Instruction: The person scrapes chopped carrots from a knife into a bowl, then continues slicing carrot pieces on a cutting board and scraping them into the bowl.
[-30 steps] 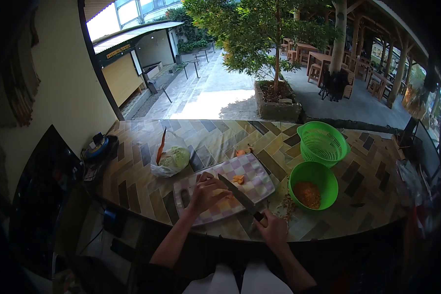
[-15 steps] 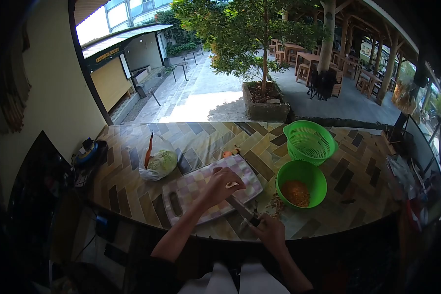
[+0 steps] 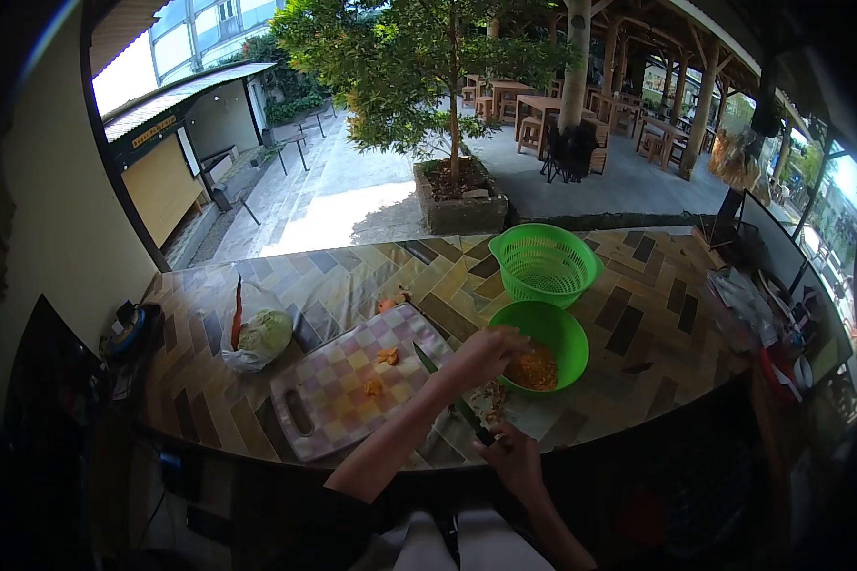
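My left hand [image 3: 493,357] reaches across to the green bowl [image 3: 567,333], its fingers bent down over the near left rim. The fingers look drawn together, and whatever they may hold is hidden. Chopped orange bits [image 3: 535,369] cover the bottom of the bowl. Low at the counter's front edge, my right hand [image 3: 514,459] grips a knife [image 3: 467,411] by its dark handle. The blade points up and left, passing partly behind my left forearm. On the checkered cutting board [image 3: 319,371] lie two small heaps of orange pieces [image 3: 388,356].
A green colander [image 3: 548,262] stands behind the bowl. A cabbage [image 3: 265,331] in clear plastic and a red chili [image 3: 236,312] sit at the left. Peel scraps [image 3: 493,404] lie between board and bowl. Plastic bags [image 3: 738,300] crowd the right end of the tiled counter [image 3: 628,381].
My left hand has moved right, from above the board to the bowl, uncovering the orange pieces. The knife stays in my right hand. The whole view has shifted rightward.
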{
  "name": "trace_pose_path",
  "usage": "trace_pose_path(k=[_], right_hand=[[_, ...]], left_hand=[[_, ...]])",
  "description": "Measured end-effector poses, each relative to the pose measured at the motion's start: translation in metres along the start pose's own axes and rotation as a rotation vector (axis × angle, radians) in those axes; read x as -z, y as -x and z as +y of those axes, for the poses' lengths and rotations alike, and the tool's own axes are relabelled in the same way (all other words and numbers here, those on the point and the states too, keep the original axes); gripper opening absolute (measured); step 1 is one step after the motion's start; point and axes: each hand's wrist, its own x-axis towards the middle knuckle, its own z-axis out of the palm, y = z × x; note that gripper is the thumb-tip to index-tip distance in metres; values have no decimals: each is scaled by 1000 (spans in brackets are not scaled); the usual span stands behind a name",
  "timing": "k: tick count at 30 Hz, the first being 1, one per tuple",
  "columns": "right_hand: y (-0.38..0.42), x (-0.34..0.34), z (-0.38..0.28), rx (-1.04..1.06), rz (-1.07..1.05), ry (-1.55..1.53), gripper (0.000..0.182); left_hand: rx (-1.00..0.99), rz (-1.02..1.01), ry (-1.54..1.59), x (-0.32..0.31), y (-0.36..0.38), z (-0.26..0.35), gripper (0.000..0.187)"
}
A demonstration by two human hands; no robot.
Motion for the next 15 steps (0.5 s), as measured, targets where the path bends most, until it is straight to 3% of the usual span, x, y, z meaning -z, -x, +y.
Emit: trace_pose_path(k=[1,4,7,10,13,15], right_hand=[[0,0,0,-6,-8,2,35],[-3,-1,-3,-26,-39,-27,33],[-9,-6,-9,-56,-86,-140,30],[-14,-5,-17,-85,-153,-242,28],[-18,-3,-20,-69,-176,-237,27],[-19,-6,-16,4,-166,-198,27]], left_hand=[[-123,50,-71,1,3,-1,22],[74,61,-20,23,13,7,21],[117,267,-46,58,28,24,20],[193,314,-41,99,61,22,21],[389,-5,33,141,115,-19,27],[451,-111,-58,149,152,-48,30]])
